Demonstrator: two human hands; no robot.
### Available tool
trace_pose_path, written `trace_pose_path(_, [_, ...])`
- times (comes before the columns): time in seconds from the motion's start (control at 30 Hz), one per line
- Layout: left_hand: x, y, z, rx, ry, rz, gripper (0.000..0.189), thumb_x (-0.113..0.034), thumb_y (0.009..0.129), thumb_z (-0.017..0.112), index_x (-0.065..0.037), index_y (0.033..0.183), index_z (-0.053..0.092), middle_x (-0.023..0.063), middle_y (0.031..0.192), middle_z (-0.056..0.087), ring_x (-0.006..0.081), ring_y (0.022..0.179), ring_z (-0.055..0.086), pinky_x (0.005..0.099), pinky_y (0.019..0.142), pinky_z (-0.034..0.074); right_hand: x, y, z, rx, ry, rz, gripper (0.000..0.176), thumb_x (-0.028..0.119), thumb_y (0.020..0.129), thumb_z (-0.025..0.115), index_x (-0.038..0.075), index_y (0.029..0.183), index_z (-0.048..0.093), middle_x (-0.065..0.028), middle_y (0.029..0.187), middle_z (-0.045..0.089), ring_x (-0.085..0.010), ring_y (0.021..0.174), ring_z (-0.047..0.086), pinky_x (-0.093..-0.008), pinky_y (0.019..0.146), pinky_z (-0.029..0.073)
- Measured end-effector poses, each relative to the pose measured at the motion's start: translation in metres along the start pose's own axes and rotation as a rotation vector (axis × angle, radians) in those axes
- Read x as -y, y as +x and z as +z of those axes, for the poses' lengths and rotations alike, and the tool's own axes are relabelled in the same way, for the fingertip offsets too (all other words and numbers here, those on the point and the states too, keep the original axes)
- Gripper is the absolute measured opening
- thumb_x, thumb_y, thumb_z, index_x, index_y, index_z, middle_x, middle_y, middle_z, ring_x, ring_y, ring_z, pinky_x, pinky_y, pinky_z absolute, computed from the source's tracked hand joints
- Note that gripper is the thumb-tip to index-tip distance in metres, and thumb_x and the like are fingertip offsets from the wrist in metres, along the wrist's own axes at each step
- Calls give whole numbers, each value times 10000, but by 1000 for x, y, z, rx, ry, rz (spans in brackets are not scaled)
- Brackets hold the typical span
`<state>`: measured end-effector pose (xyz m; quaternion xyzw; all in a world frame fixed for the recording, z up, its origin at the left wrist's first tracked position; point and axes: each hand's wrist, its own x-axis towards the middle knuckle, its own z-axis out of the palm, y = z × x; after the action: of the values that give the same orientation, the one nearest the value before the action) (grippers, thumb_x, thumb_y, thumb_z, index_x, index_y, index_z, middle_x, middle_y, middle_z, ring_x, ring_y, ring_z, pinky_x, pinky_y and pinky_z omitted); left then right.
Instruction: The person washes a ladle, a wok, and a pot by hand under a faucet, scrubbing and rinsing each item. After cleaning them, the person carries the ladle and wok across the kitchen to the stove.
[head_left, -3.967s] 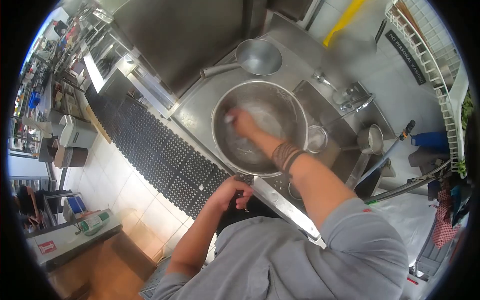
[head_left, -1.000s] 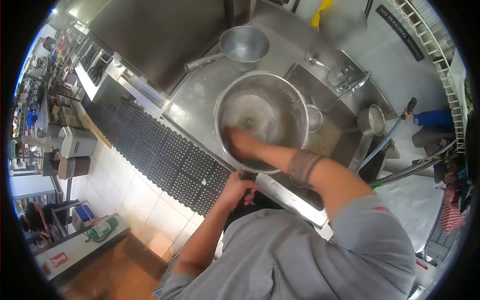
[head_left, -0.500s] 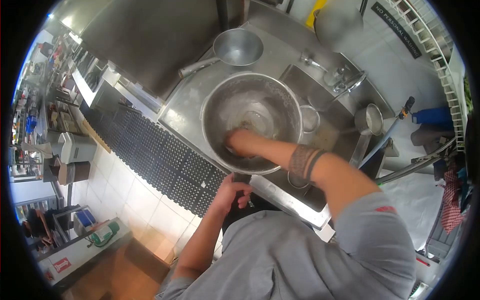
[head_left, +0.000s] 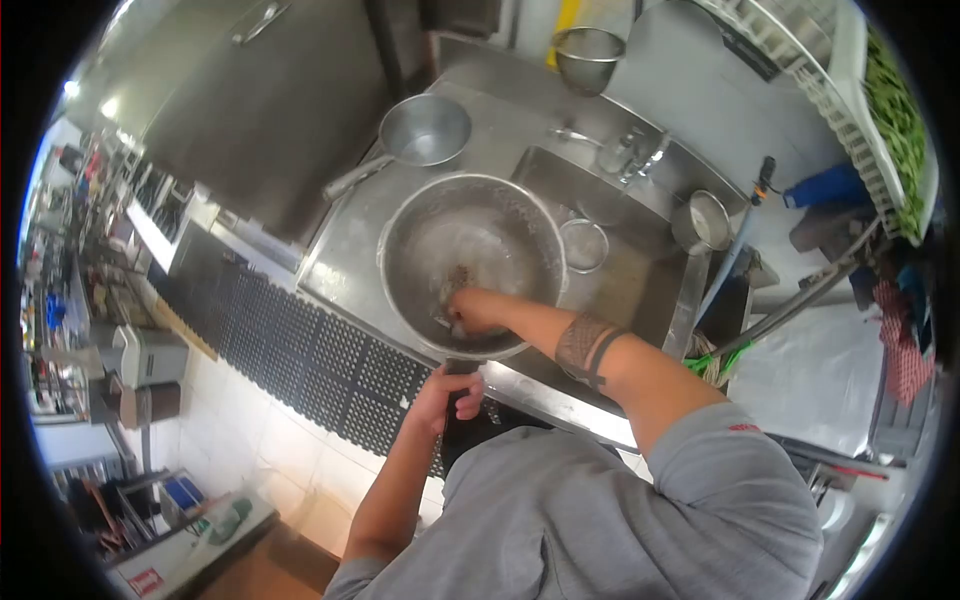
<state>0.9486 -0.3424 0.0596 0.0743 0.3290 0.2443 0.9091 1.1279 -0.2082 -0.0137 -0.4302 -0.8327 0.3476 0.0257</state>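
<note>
Saucepan (head_left: 425, 130) on counter (head_left: 345, 255), strainer (head_left: 584, 246) in sink (head_left: 640, 285), faucet (head_left: 640, 152), black floor mat (head_left: 300, 350)

pot (head_left: 500, 215): dull brushed steel | counter (head_left: 350, 250): matt steel | floor mat (head_left: 300, 345): black rubber, studded

I see one big round steel pot (head_left: 500, 225): upright, wet and shiny inside, sitting on the steel counter (head_left: 345, 245) at its near edge, just left of the sink (head_left: 640, 285).
</note>
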Motion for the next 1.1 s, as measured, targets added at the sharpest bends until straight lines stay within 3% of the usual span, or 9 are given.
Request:
trace_pose_path(0.03, [-1,-1,-3,12,24,-13,104,-21,906,634,-6,884,533,51,639,497,116,468,430,267,412,342,7,-14,-14,117,104,69,346,-7,756,647,72,1076,750,-203,1103,729,-389,1022,697,-477,913,531])
trace_pose_path(0.17, [-3,2,18,-104,290,-5,144,-21,914,648,-19,897,505,70,712,531,126,449,444,277,383,318,-14,-97,-69,-664,718,204,263,128,821,799,64,1057,701,-92,972,723,-190,905,669,-345,816,531])
trace_pose_path(0.23, [-3,3,41,-191,427,13,168,-6,899,646,-28,942,486,64,684,513,137,449,450,282,385,330,-1,-168,-130,-1000,1531,406,227,0,900,709,93,1097,646,-48,1069,695,-206,997,680,-368,872,567])
trace_pose_path(0.43, [9,44,64,-146,536,-53,259,9,862,663,-9,1048,484,56,627,476,151,461,447,314,400,359,-208,-286,-182,-1874,1563,380,160,146,1064,524,43,1159,601,-108,1119,672,-217,1123,653,-430,940,579])
trace_pose_path(0.53, [20,73,76,-130,450,-88,137,-5,884,637,-46,895,506,37,657,476,119,462,446,284,390,344,-198,-287,-178,-1776,1796,491,229,179,1085,481,-1,1165,598,-153,1078,676,-261,1072,685,-421,894,624])
trace_pose_path(0.6, [27,100,73,-108,390,-124,121,-24,896,632,-53,881,515,28,655,472,111,459,433,279,388,335,-194,-269,-157,-1248,1727,333,299,190,1080,493,-66,1219,563,-211,1055,699,-325,907,728,-428,831,653])
trace_pose_path(0.7, [34,139,70,-4,287,-178,106,-72,937,613,-63,872,530,6,659,472,87,463,404,258,392,310,-162,-209,-161,-953,1681,387,352,202,1075,521,-67,1302,536,-259,1253,632,-382,1123,664,-478,981,587])
trace_pose_path(0.83, [42,186,61,95,58,-284,64,-68,956,599,-47,990,549,-9,707,481,61,491,402,244,399,309,-222,-128,-168,-975,1952,303,346,224,1066,555,-54,1272,560,-234,1254,640,-351,1113,664,-469,971,577])
trace_pose_path(1.1, [44,222,65,79,20,-300,101,-45,936,606,-53,1005,533,-6,683,466,71,489,412,245,402,325,-188,-115,-233,-158,1356,341,468,376,1054,588,-39,1269,611,-215,1184,707,-320,1137,683,-435,1006,539])
